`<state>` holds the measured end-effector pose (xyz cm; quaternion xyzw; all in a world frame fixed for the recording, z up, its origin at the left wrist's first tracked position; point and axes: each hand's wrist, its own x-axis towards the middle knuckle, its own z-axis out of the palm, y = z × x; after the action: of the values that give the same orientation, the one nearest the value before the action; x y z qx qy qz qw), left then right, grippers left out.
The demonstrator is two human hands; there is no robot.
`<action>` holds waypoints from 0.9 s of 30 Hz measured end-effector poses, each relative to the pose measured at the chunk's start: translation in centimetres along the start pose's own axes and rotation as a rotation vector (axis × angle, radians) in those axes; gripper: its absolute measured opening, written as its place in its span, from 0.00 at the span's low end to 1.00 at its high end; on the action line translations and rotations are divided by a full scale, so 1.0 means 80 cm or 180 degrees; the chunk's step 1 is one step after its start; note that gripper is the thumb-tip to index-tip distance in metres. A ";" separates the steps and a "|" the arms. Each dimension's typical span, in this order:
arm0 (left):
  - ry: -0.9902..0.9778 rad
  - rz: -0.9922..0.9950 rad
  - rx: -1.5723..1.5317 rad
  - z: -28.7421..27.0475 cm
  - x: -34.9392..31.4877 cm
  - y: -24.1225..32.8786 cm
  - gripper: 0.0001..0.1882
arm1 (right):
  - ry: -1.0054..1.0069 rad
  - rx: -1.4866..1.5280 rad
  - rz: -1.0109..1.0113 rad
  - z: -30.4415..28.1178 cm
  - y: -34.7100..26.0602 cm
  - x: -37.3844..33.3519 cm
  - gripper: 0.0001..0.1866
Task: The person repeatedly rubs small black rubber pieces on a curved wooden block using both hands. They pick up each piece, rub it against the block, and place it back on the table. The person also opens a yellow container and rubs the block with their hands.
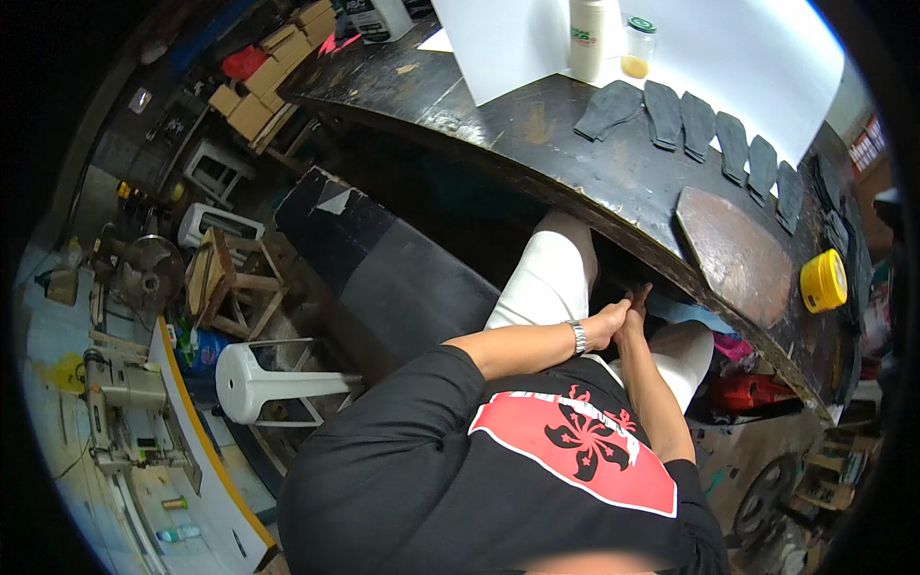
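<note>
My hands meet above my lap, just off the near edge of the dark workbench [537, 129]. My left hand [604, 327], with a metal-band watch [578, 335] at its wrist, has its fingers closed against my right hand. Palm turned up, my right hand [633, 314] has its fingers stretched toward the bench edge. No object shows between the hands; part of the left fingers is hidden. On the bench nearest to them lies a flat brown slab [736, 257] with cut corners. Beyond it, several dark cut pieces [663, 113] lie in a row.
A yellow tub [822, 281], a pale bottle [586, 40] and a green-lidded jar [637, 48] stand on the bench. A black padded bench [402, 278] is at my left, then a white stool [240, 383], a wooden stool [213, 278] and a sewing machine [129, 393].
</note>
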<state>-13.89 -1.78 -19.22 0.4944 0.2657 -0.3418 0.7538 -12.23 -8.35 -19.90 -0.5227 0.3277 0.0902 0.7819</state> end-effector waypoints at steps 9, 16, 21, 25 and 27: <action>0.0354 0.1095 -0.0357 -0.023 0.069 -0.022 0.27 | -0.0735 0.0239 0.0739 0.023 -0.014 -0.068 0.39; -0.0142 0.0995 -0.0194 -0.018 0.050 -0.008 0.22 | -0.0783 0.0301 0.0512 0.004 0.007 -0.043 0.35; -0.0241 0.0425 0.0521 -0.014 0.030 0.001 0.19 | -0.1507 0.0634 0.0199 -0.022 0.000 -0.010 0.37; -0.0151 0.0846 0.0050 -0.032 0.039 0.006 0.11 | -0.1599 -0.0484 -0.0078 -0.022 0.001 -0.010 0.38; 0.0499 0.0856 0.0301 -0.043 0.041 0.010 0.09 | -0.1654 -0.0625 -0.0034 -0.016 0.005 -0.014 0.38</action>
<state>-11.48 0.78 -22.45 0.5856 0.2387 -0.2104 0.7455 -13.79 -9.06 -19.80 -0.5569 0.1031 0.2485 0.7858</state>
